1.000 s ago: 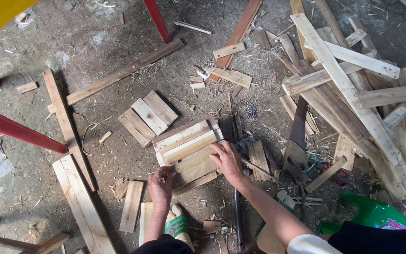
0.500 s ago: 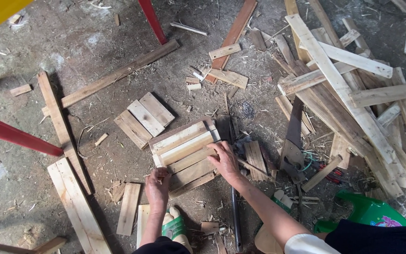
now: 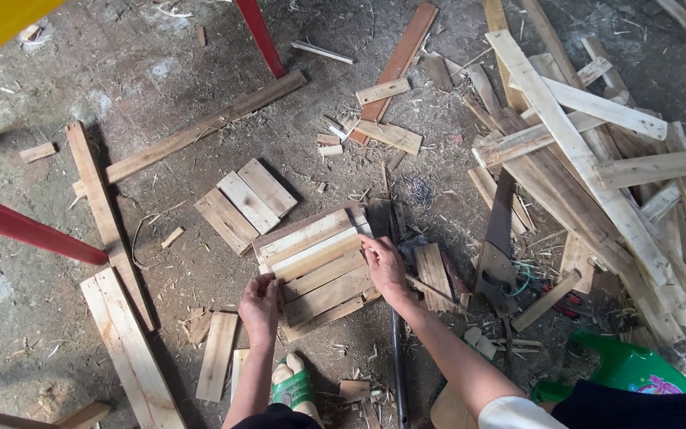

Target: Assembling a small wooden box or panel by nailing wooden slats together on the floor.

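Little has shifted since the earlier frames: both hands are kept at the ends of the slat panel (image 3: 317,268), and the view is only nudged slightly. At the far left, red metal bars (image 3: 17,226) are seen crossing the dirt floor (image 3: 144,71), with a long plank (image 3: 109,222) lying just right of them. Near the centre left, a small panel of three short boards (image 3: 246,202) rests flat, apart from the work. The left hand (image 3: 259,306) is placed at the near left corner of the slat panel, fingers curled together against the edge of the boards. The right hand (image 3: 383,266) is laid on the right end of the same panel, fingers extended and pressed down on the slat ends. The panel lies flat on the floor at the centre, tilted slightly. Judged from this, the slats are best squared by being pushed evenly from both ends, so that the ends line up flush. To the right, a hand saw (image 3: 499,254) lies blade up beside a large heap of planks (image 3: 597,159). A green plastic object (image 3: 625,369) at the near right is cut off by a sleeve. What joins the slats underneath is hidden, and the thumbs cannot be clearly made out.
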